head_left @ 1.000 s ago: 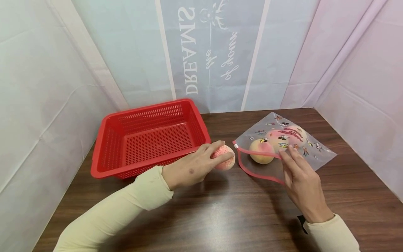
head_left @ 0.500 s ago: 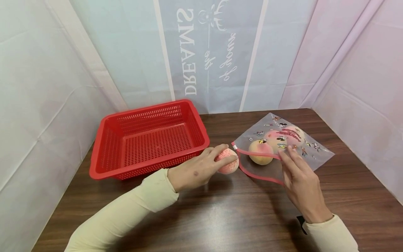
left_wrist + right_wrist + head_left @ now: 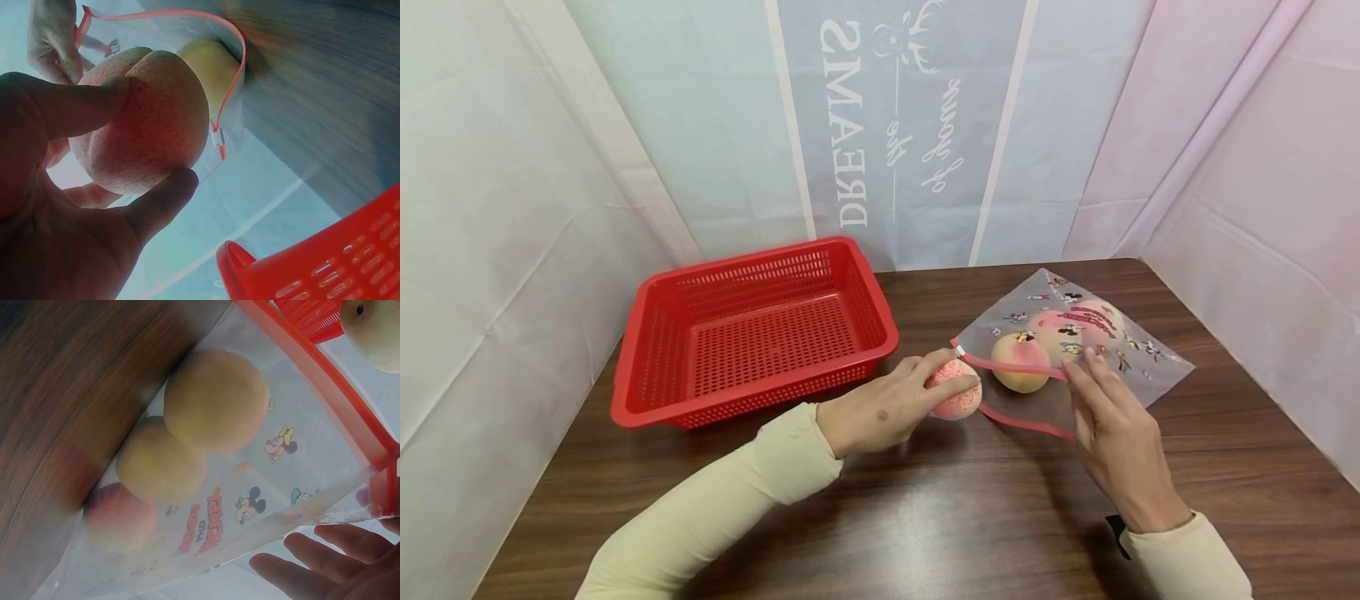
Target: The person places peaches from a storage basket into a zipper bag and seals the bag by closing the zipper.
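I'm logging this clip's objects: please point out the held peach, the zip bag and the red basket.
Held peach (image 3: 150,122), left wrist view: its reddish side.
Zip bag (image 3: 303,394), right wrist view: its clear plastic wall, beside the red strip.
Red basket (image 3: 767,343), head view: its perforated floor.

We see the held peach (image 3: 375,336) cut off at the right wrist view's upper right, the right hand (image 3: 340,564) at its lower right; the bag (image 3: 303,387) blurs its fruit (image 3: 215,400). In the head view's lower right, we cannot identify a black patch (image 3: 1117,528) beside the sleeve (image 3: 1195,557).
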A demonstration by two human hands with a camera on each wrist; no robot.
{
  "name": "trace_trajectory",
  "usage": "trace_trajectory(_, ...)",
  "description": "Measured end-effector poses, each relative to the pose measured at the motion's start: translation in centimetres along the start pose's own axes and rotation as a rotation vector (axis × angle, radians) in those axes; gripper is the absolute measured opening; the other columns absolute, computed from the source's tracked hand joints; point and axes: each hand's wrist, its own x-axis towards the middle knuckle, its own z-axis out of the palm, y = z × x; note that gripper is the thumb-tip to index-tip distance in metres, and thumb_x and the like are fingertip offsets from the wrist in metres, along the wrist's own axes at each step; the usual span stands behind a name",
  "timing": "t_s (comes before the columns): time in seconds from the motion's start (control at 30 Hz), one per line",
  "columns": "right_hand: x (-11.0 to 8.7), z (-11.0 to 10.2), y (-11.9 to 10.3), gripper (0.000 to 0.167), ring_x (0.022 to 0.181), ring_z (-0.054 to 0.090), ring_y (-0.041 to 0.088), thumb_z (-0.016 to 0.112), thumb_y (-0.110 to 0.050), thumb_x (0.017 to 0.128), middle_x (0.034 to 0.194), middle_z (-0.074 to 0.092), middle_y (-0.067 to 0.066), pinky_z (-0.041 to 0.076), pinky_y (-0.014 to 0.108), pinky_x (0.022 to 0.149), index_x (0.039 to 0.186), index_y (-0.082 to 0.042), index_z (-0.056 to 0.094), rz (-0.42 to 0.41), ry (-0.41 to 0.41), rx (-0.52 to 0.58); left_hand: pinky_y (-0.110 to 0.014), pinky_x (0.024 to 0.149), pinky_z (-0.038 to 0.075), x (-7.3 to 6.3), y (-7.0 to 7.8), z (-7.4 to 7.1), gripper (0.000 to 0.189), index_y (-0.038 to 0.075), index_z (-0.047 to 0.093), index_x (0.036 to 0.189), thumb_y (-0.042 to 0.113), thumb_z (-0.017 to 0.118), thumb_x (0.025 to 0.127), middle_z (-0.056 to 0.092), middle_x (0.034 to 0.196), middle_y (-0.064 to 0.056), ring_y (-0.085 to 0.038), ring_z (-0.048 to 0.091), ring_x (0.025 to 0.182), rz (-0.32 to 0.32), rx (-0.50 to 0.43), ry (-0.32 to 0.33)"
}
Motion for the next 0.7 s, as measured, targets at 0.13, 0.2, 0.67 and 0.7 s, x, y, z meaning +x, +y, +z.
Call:
trace_trajectory(0.13,0.0,-0.1,0.0,0.034,0.116,0.060,0.046,0.067,0.003,0.089,0.131,0.061,0.025,0.033,0.028,0.112,0.123,0.002,0.069,0.007,-0.006,0.004,-0.028,0.091,0.051,0.3,0.0,0.3,0.072,0.015,0.047,0.147,-0.013,0.064,0.083,0.033,0.151,-0.011,-0.027,0.055,0.118,-0.009,-0.006,-0.008)
trace_trajectory(0.2,0.0,-0.1,0.0,0.041,0.116,0.060,0.046,0.069,0.009,0.082,0.131,0.061,0.025,0.033,0.028,0.111,0.123,0.002,0.069,0.009,-0.008,0.005,-0.027,0.089,0.051,0.5,0.0,0.5,0.071,0.015,0.047,0.146,-0.012,0.064,0.083,0.034,0.150,-0.011,-0.028,0.055,0.117,-0.007,-0.012,-0.010)
trace_trajectory(0.67,0.0,-0.1,0.0,0.032,0.116,0.060,0.046,0.065,0.001,0.091,0.131,0.061,0.025,0.034,0.031,0.112,0.123,0.002,0.069,0.001,-0.013,0.007,-0.025,0.087,0.051,2.0,0.0,1.7,0.068,0.011,0.046,0.146,-0.010,0.065,0.084,0.036,0.144,-0.010,-0.029,0.056,0.115,0.019,-0.048,-0.020)
trace_trajectory(0.7,0.0,-0.1,0.0,0.029,0.116,0.060,0.046,0.063,-0.004,0.095,0.131,0.061,0.025,0.034,0.031,0.112,0.123,0.002,0.069,-0.001,-0.013,0.006,-0.025,0.087,0.051,2.1,0.0,1.7,0.067,0.011,0.046,0.146,-0.010,0.065,0.085,0.036,0.143,-0.010,-0.029,0.056,0.114,0.021,-0.049,-0.019)
